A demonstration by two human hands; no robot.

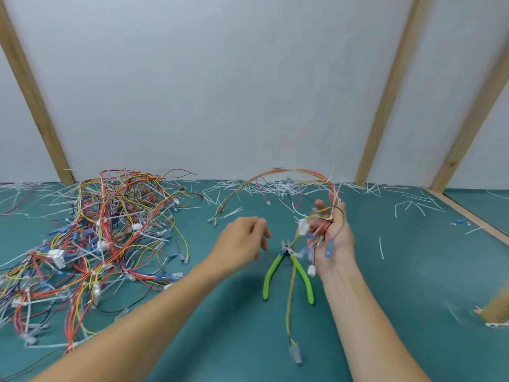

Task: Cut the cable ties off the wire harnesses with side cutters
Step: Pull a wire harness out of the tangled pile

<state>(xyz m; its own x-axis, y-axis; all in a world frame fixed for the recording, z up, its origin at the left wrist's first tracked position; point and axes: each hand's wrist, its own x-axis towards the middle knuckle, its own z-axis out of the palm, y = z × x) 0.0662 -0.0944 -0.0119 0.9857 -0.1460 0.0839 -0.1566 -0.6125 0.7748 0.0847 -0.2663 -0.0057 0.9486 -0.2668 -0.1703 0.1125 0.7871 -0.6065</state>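
1. Bright, even light falls from overhead; no glare.
2. Soft, faint shadows lie on the desk [413,271] under the forearms.
3. Wide-angle bending slants the wooden battens [385,92] outward near the edges.
4. Motion blur smears the right hand [332,238] and its wires [316,232]; the left hand [242,241] is slightly soft.

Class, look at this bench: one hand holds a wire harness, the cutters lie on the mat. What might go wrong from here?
1. The harness in the right hand trails a yellow wire across the side cutters; picking them up may snag it.
2. The left hand holds nothing, so the looping harness is unsteadied.
3. Cut tie scraps litter the mat and could hide uncut ties.
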